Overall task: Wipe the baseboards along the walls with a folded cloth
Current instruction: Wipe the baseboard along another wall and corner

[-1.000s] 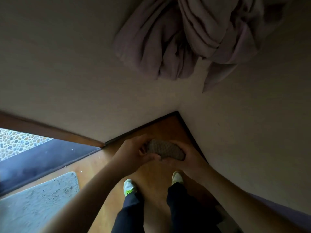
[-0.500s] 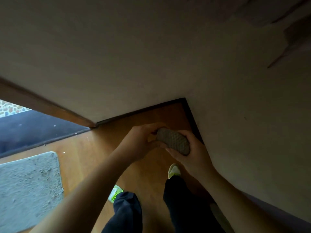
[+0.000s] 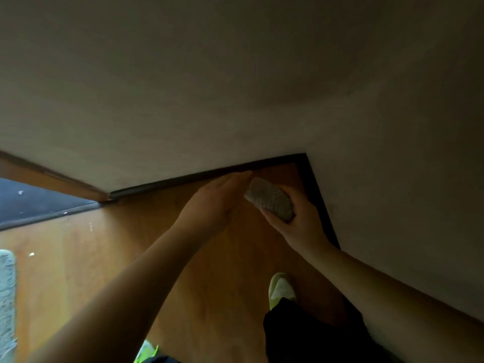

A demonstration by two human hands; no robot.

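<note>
A folded grey-brown textured cloth sits in my right hand, whose fingers curl round it, low over the wooden floor near the room corner. My left hand reaches forward beside the cloth with its fingers stretched out toward the dark baseboard on the far wall, and holds nothing. A second dark baseboard runs along the right wall just behind my right hand. The two baseboards meet in the corner.
Beige walls close in ahead and to the right. A wooden door frame and a dark threshold lie at the left. A grey mat shows at the left edge. My feet stand on the wooden floor.
My left hand has let go of the cloth and stretched out toward the far baseboard. Both hands have moved forward and down toward the corner. The view has dropped lower.
</note>
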